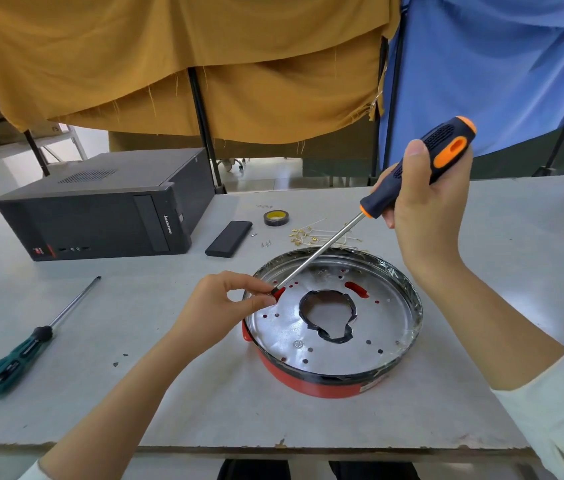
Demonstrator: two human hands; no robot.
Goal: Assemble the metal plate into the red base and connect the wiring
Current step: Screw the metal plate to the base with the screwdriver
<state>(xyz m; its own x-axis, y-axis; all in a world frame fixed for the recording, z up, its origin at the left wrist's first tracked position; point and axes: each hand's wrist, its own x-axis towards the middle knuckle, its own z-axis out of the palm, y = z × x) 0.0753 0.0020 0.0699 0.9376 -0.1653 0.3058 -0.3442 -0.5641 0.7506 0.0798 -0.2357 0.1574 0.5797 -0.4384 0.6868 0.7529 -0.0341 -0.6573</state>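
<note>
While the right hand (pixel 424 199) grips the screwdriver (pixel 412 174) handle, the left hand (pixel 228 299) pinches its tip, perhaps with a screw, over the metal plate (pixel 336 327).

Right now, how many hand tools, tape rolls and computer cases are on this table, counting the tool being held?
Screwdrivers: 2, the orange-and-black-handled screwdriver gripped by the right hand and the green-and-black-handled screwdriver lying on the grey table.
Tape rolls: 1, the dark roll of tape with a yellow core.
Computer cases: 1, the black desktop computer tower lying on its side.
Total: 4.
</note>
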